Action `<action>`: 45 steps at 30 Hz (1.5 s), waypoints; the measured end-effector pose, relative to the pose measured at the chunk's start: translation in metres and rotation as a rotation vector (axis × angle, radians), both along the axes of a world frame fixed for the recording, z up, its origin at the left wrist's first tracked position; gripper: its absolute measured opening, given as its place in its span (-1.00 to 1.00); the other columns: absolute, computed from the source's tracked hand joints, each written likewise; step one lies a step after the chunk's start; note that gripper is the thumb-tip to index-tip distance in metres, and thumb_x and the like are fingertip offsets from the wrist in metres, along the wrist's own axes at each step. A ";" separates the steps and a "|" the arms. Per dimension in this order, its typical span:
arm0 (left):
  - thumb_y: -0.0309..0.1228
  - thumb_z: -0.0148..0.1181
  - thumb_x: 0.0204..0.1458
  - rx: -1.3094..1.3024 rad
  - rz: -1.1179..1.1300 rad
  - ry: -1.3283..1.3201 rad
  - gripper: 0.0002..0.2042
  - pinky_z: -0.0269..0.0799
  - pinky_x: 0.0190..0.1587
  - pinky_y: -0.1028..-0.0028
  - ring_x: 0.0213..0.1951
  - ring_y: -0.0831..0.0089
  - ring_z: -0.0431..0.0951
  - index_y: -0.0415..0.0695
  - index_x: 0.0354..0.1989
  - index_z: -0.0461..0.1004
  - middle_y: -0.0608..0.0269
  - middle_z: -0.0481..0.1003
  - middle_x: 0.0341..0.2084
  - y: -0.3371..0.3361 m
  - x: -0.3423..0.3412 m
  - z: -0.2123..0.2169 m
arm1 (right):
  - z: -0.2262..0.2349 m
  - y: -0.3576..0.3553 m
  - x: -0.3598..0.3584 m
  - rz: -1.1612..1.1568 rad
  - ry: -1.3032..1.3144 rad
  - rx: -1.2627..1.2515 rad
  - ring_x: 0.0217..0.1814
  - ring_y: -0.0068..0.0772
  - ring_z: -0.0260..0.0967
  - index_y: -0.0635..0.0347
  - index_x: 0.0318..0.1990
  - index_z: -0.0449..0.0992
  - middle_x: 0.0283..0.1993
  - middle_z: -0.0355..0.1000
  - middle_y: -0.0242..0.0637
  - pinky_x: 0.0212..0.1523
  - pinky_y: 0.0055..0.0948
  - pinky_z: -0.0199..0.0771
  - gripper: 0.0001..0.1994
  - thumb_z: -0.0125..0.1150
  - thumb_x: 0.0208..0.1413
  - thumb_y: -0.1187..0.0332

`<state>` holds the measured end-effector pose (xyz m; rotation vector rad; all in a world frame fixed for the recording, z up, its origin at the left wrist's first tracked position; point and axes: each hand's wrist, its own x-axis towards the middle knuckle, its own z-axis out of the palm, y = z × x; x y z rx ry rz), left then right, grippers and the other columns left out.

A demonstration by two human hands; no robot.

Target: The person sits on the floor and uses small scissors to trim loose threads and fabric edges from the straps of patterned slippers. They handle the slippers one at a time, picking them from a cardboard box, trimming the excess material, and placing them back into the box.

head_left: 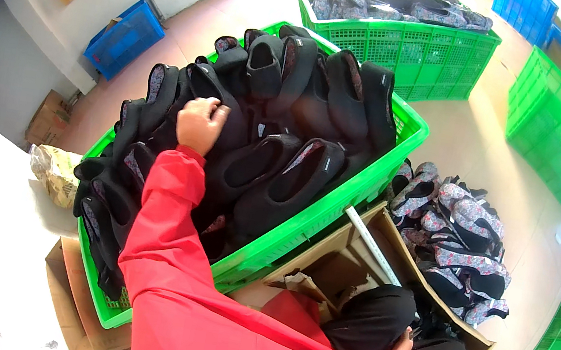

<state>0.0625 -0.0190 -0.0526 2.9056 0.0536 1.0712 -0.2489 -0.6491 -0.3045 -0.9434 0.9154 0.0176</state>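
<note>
Black slip-on shoes [296,170] with patterned linings fill a large green plastic crate [407,126] in front of me, many standing on end. My left hand [200,124] reaches over the left-middle of the pile. Its fingers are bent against a black shoe [236,105], with the thumb on the near side; the fingertips are partly hidden. Low at the right, my right hand [402,346] is beside my dark-trousered knee [375,320]. Most of its fingers are hidden, and whatever they may hold does not show.
An opened cardboard box [424,292] surrounds my legs, with a pale strip [372,246] across it. Grey patterned shoes [467,236] lie heaped on the floor at right. Another full green crate [412,56] stands behind; a blue bin [125,38] sits by the wall.
</note>
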 end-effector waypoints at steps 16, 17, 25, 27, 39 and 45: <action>-0.47 0.19 0.01 -0.008 0.191 -0.326 -0.78 0.45 0.00 0.22 -0.11 0.06 0.55 -0.13 -0.15 0.58 0.02 0.57 -0.20 0.040 0.090 0.087 | 0.024 0.016 0.014 0.000 0.179 -0.126 -0.79 -0.70 0.01 -0.05 -0.28 0.53 -0.65 0.27 -0.63 -0.77 -0.59 -0.10 -0.85 0.07 0.28 0.20; -0.37 0.18 0.07 0.017 0.189 -0.259 -0.75 0.41 0.07 0.21 0.01 0.07 0.51 -0.10 -0.09 0.60 0.00 0.54 -0.09 0.066 0.100 0.079 | 0.022 0.018 0.016 -0.003 0.178 -0.136 -0.79 -0.69 0.02 -0.05 -0.28 0.53 -0.65 0.28 -0.63 -0.77 -0.58 -0.09 -0.85 0.08 0.28 0.20; 0.09 0.09 0.08 -0.100 0.466 0.503 -0.29 0.24 0.28 0.06 0.30 -0.03 0.30 0.12 0.41 0.17 0.05 0.25 0.33 0.046 0.154 -0.020 | 0.019 0.025 0.019 -0.006 0.102 -0.116 -0.58 -0.61 0.27 0.00 -0.27 0.53 -0.50 0.39 -0.54 -0.58 -0.56 0.20 -0.85 0.11 0.27 0.21; -0.06 0.12 0.07 0.040 0.460 0.498 -0.33 0.31 0.24 0.11 0.28 0.00 0.32 0.15 0.41 0.16 0.04 0.27 0.31 0.010 0.158 -0.038 | 0.013 0.029 0.023 -0.069 0.013 -0.157 -0.46 -0.57 0.35 0.03 -0.25 0.53 -0.43 0.43 -0.50 -0.43 -0.52 0.32 -0.85 0.13 0.26 0.21; -0.17 0.24 -0.01 0.229 0.495 0.333 -0.29 0.28 0.21 0.05 0.23 0.05 0.36 0.17 0.39 0.19 0.16 0.30 0.28 0.027 0.156 -0.065 | -0.011 0.010 0.014 -0.020 0.001 -0.055 -0.31 -0.52 0.44 0.15 -0.16 0.53 -0.28 0.51 -0.40 -0.23 -0.48 0.43 -0.81 0.14 0.27 0.24; 0.02 0.19 0.02 -0.652 0.045 0.236 -0.33 0.29 0.23 0.30 0.25 0.11 0.36 -0.19 0.23 0.39 -0.02 0.45 0.15 0.092 0.168 -0.006 | -0.007 0.012 0.017 0.004 0.072 -0.077 -0.45 -0.59 0.37 0.13 -0.17 0.53 -0.36 0.50 -0.46 -0.40 -0.55 0.35 -0.85 0.12 0.28 0.29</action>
